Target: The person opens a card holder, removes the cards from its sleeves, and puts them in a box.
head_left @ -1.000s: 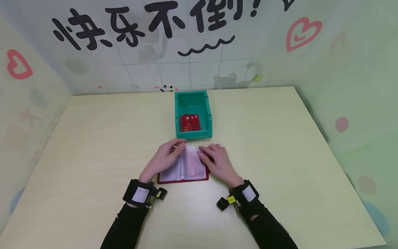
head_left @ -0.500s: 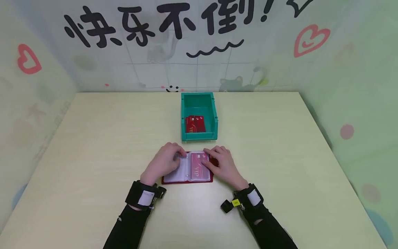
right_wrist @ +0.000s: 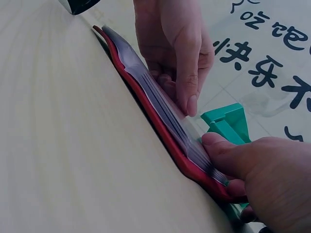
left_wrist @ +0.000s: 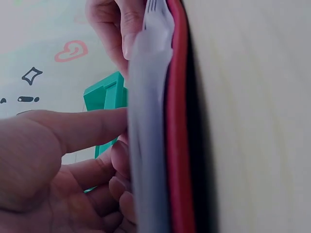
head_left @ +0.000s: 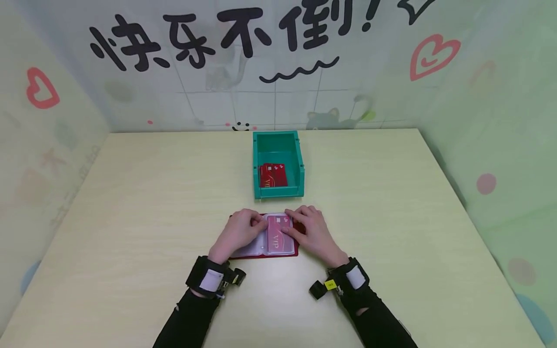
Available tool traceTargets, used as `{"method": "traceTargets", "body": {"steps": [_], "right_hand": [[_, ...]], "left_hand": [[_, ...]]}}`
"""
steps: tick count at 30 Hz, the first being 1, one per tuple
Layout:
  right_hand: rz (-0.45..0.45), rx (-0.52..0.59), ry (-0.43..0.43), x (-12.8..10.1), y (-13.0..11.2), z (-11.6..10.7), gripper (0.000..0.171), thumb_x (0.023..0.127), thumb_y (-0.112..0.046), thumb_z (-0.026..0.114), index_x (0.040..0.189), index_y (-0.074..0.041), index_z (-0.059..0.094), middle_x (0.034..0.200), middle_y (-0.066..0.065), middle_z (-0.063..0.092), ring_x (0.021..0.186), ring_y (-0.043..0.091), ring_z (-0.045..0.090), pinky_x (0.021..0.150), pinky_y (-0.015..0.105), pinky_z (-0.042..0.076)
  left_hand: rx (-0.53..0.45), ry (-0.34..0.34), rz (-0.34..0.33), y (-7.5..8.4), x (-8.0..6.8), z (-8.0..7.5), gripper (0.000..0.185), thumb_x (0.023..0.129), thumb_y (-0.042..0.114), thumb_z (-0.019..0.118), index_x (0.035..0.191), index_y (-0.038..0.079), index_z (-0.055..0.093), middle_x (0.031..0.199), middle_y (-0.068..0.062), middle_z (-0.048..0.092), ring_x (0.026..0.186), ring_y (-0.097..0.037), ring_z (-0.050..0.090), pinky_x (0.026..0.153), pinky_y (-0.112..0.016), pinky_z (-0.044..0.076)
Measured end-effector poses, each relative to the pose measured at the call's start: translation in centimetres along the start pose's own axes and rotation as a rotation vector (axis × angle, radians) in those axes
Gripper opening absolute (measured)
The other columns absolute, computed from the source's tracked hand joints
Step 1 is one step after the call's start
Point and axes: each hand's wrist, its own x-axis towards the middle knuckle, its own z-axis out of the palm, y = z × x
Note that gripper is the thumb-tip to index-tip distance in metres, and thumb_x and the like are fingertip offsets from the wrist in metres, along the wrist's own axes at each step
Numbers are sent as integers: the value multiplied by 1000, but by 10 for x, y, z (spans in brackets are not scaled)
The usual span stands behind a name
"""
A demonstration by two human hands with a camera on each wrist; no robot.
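Card holder (head_left: 266, 255) with a red cover lies open on the desk (head_left: 143, 217), between the fingers of a person's two bare hands. Its clear pocket pages show a bound fold near the middle; the page nearer the right fingers carries a pink-looking VIP card (head_left: 276, 241), seen through the plastic. Right hand (head_left: 315, 236): the thumb presses on the pocket page over the card, while the other fingers curl about the outer edge, so that they hold the side of the holder between them in a narrow grip. Left hand (head_left: 238, 232): the fingers are bent, thumb and forefinger close together over the page on the near side of the card, their tips at the fold; whether they pinch a sheet or merely touch it, one cannot tell. In the left wrist view the page stack stands edge-on against the left fingers, with the red cover behind it. Just beyond both sets of fingers stands a teal storage bin (head_left: 277, 145), apart from them; red VIP cards (head_left: 273, 175) lie overlapping inside, at the end nearest the fingers. Farther beyond rises a printed wall (head_left: 370, 92) with black lettering (head_left: 241, 29).
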Motion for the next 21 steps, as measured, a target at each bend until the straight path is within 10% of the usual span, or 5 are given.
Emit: {"method": "traceTargets", "body": {"steps": [21], "right_hand": [[-2,-7,13,0,0,1,49,87,-30,79,128,-6,68,94,2,60,91,17,46,82,33,35]], "left_hand": [[-27,-23,-13,3,-1,1,21,98,19,65,83,4,68,62,-2,44,64,-17,48,57,-25,32]]}}
